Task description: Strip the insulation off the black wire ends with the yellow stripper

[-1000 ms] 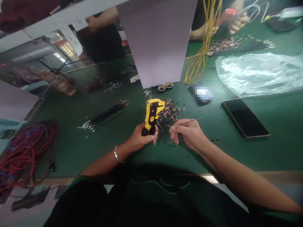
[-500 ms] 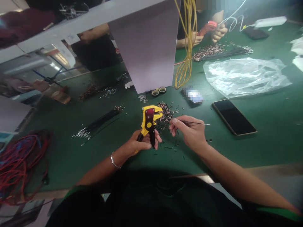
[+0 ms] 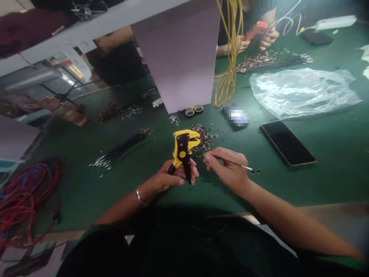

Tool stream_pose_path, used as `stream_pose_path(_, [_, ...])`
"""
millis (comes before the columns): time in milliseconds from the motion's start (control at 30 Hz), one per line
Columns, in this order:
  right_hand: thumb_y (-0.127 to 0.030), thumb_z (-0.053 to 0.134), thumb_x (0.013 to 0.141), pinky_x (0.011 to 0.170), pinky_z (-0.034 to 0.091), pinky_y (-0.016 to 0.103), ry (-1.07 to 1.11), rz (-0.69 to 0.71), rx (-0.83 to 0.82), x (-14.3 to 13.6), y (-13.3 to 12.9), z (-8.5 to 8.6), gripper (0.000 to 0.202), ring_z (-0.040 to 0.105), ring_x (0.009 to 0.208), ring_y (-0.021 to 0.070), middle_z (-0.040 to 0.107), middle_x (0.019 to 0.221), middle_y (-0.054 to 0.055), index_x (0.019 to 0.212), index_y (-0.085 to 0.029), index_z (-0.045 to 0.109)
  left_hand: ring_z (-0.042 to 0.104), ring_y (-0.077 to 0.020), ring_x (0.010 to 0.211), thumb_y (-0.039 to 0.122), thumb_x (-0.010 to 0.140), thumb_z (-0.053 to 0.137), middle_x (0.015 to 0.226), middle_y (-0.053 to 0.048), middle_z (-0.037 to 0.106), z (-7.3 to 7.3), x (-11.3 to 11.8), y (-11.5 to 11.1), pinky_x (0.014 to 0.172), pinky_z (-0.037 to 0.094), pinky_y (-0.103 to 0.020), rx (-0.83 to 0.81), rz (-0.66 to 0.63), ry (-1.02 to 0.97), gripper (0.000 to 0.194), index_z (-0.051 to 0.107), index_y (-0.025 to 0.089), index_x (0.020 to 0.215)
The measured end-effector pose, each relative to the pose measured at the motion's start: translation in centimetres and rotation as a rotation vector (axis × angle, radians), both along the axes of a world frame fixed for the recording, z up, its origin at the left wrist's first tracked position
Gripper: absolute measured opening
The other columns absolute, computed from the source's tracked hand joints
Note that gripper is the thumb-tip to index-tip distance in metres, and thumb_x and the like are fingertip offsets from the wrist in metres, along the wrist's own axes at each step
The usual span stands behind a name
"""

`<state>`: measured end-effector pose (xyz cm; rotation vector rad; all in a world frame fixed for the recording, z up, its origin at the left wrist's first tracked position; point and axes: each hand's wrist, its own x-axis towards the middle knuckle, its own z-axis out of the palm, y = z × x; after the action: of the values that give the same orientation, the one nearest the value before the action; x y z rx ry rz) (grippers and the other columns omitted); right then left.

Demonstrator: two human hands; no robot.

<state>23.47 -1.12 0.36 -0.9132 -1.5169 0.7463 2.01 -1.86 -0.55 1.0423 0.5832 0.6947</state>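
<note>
My left hand is wrapped round the handles of a yellow and black wire stripper, whose jaws are apart and point right. Between the fingers of my right hand is a thin black wire with a pale end sticking out to the right. A pile of short copper and black scraps lies just behind the tool's jaws. On the left of the green table rests a bundle of black wires with silvery ends.
A phone, a clear plastic bag and tape rolls lie beyond my hands. Yellow wires hang near the grey panel. Red cables are heaped at left. Across the table, a person's hands hold a red tool.
My right hand has shifted slightly left and down, and the wire's pale end now tilts downward. The tool has turned a little in my left hand, its dark side facing up more plainly.
</note>
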Motion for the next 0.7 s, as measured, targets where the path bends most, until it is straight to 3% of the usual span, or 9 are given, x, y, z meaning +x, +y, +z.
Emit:
stream_pose_path(300, [-0.008,0.063,0.087,0.052,0.051,0.026,-0.07,0.015,0.281,-0.62,-0.13,-0.52,0.015,0.06,0.052,0.0128,0.067,0.06,0.002,0.077,-0.018,0.067,0.066,-0.0217,0.084,0.019,0.073,0.077,0.098,-0.012,0.067,0.45,0.27,-0.5,0.082,0.051,-0.038,0.051,-0.028,0.059,0.044,0.063,0.013,0.114])
stream_pose_path(700, [-0.001,0.06,0.088,0.054,0.053,0.024,-0.075,0.13,0.362,-1.0,-0.46,-0.4,0.021,0.061,0.051,0.0111,0.069,0.059,0.0,0.079,-0.02,0.062,0.065,-0.0213,0.081,0.025,0.08,0.073,0.095,-0.013,0.066,0.29,0.39,-0.49,0.079,0.054,-0.038,0.194,-0.042,0.13,0.033,0.063,0.01,0.108])
